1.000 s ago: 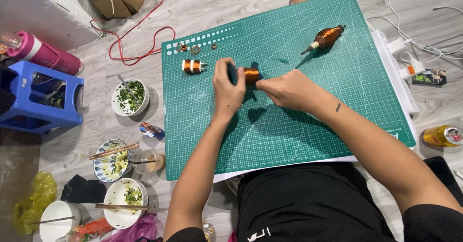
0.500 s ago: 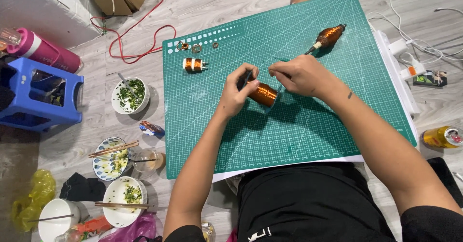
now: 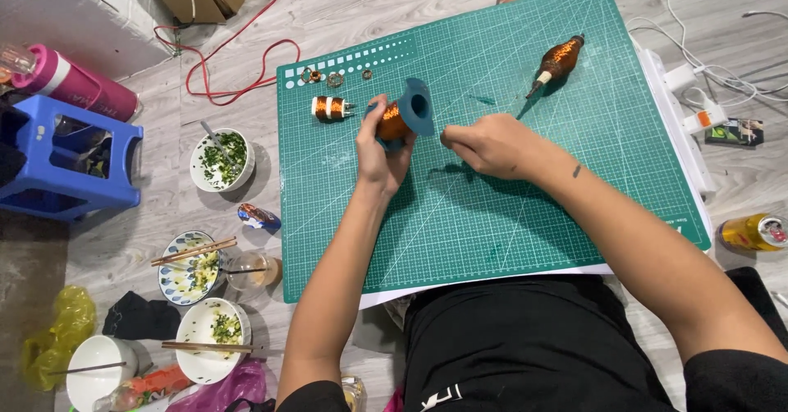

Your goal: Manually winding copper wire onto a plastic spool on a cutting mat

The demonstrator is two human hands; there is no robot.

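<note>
Fingers of the left hand (image 3: 379, 151) wrap the copper-wound middle of a blue-flanged wire spool (image 3: 404, 116), held just above the green cutting mat (image 3: 492, 215) near its centre. The right hand (image 3: 486, 143), at the spool's 3 o'clock, is pinched shut; whether it grips a wire strand cannot be told. The spool looks rigid and fairly heavy, its fine wire easily kinked, so the flanges seem the safest hold. A smaller coil (image 3: 330, 107) lies at 9 o'clock, a wound bobbin (image 3: 558, 61) at 2.

A green gridded cutting mat (image 3: 492, 215) lies on the pale wooden floor (image 3: 394, 2). Above its middle, the left hand (image 3: 379, 145) holds a copper-wire spool with blue flanges (image 3: 402, 116), the right hand (image 3: 484, 145) just right of it. A smaller copper coil (image 3: 330, 107) lies left; a copper-wound spindle (image 3: 558, 61) lies far right. Food bowls sit left of the mat.
</note>
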